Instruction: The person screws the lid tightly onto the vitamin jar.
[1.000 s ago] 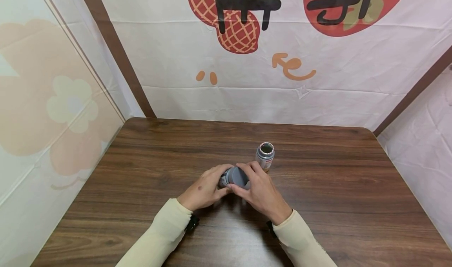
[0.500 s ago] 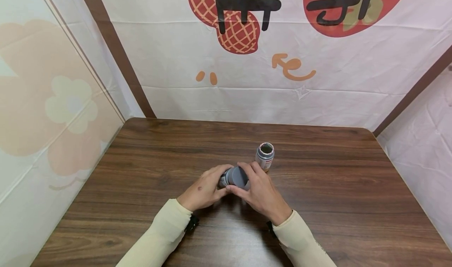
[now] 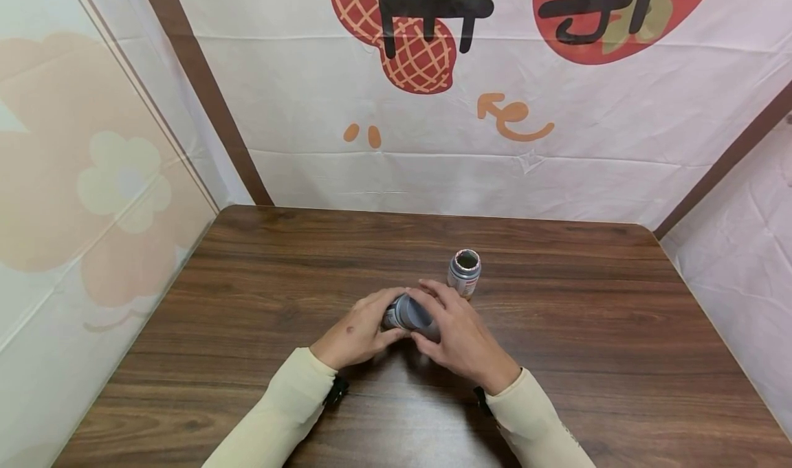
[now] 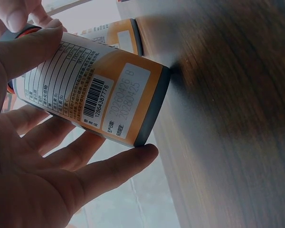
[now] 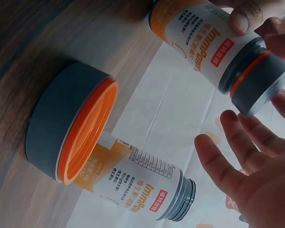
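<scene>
One capped bottle (image 3: 403, 313), partly behind the right hand (image 3: 463, 337)

High and well back from the capped bottle (image 3: 405, 312), the head view looks forward and down over the bench (image 3: 569, 317), while the sideways-turned wrist views face it closely, left nearer its base (image 4: 154, 109), right nearer its cap (image 5: 262, 84), sharing the open bottle (image 3: 463, 279).

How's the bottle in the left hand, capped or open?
Capped: the bottle has a dark cap over its mouth, orange edge showing; how tightly it is screwed on, I cannot tell.
</scene>
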Demonstrator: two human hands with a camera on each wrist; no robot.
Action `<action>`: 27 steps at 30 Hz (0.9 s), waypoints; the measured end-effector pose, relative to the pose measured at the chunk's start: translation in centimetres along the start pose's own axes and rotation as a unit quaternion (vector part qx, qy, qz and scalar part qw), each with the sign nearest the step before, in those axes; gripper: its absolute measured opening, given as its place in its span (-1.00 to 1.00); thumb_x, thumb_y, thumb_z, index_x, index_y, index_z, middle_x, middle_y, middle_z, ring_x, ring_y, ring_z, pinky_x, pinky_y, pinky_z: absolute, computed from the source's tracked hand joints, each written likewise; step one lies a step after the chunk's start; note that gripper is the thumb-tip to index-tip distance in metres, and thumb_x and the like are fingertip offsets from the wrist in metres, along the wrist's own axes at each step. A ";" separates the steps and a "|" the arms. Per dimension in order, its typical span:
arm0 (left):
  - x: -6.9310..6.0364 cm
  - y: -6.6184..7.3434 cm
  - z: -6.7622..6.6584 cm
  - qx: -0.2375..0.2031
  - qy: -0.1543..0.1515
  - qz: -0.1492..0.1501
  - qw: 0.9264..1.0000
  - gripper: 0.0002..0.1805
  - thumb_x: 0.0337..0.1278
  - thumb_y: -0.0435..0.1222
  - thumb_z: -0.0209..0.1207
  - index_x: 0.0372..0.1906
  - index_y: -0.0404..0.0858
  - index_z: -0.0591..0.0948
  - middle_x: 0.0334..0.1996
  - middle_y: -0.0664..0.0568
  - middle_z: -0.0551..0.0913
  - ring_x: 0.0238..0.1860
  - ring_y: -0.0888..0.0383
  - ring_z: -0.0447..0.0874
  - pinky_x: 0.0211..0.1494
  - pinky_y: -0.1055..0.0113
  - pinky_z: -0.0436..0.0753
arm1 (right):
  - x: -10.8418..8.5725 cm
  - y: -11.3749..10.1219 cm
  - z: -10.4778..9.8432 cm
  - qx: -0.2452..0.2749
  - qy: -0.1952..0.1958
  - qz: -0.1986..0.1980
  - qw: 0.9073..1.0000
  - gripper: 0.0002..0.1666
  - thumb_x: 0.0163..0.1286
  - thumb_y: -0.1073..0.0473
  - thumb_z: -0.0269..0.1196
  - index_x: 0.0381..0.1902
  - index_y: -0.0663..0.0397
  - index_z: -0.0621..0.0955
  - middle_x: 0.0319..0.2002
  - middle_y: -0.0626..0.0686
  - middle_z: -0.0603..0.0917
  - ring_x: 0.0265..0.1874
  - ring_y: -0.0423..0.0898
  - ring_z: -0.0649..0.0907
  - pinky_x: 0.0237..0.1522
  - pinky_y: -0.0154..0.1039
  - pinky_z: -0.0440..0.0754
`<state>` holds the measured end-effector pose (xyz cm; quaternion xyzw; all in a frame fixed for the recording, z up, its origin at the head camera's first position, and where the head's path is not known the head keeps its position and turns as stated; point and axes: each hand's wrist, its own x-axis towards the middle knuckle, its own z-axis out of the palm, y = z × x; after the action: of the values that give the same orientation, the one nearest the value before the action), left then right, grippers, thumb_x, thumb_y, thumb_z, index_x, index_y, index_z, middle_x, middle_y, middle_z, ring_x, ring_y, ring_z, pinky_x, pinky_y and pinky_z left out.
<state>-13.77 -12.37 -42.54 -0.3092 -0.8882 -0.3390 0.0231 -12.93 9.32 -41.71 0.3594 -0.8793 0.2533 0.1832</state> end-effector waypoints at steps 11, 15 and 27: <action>-0.1 0.1 0.1 0.008 0.002 -0.005 1.000 -0.39 0.15 -0.28 0.41 0.28 -0.27 0.44 0.18 -0.11 0.57 0.08 0.03 0.60 0.09 0.09 0.60 | -0.1 -0.1 0.1 0.016 0.000 -0.004 1.000 -0.25 0.12 0.20 0.50 0.30 0.01 0.52 0.17 0.16 0.52 0.03 0.11 0.60 -0.01 0.03 0.61; -0.1 0.1 0.1 0.007 0.003 -0.006 1.000 -0.39 0.15 -0.27 0.41 0.28 -0.27 0.44 0.18 -0.10 0.57 0.08 0.03 0.60 0.08 0.10 0.61 | -0.1 -0.1 0.1 0.019 -0.004 0.001 1.000 -0.26 0.14 0.20 0.49 0.30 0.01 0.52 0.16 0.14 0.53 0.02 0.09 0.60 -0.02 0.01 0.61; -0.1 0.0 0.0 0.004 0.004 0.002 1.000 -0.37 0.16 -0.31 0.40 0.30 -0.28 0.43 0.20 -0.11 0.56 0.12 0.02 0.59 0.10 0.11 0.61 | 0.0 -0.2 0.2 0.025 0.006 0.009 1.000 -0.31 0.16 0.17 0.49 0.26 0.08 0.54 0.08 0.13 0.55 -0.02 0.05 0.61 -0.04 -0.03 0.62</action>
<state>-13.67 -12.37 -42.55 -0.3100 -0.8886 -0.3370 0.0285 -12.81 9.08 -41.87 0.3545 -0.8745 0.2794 0.1773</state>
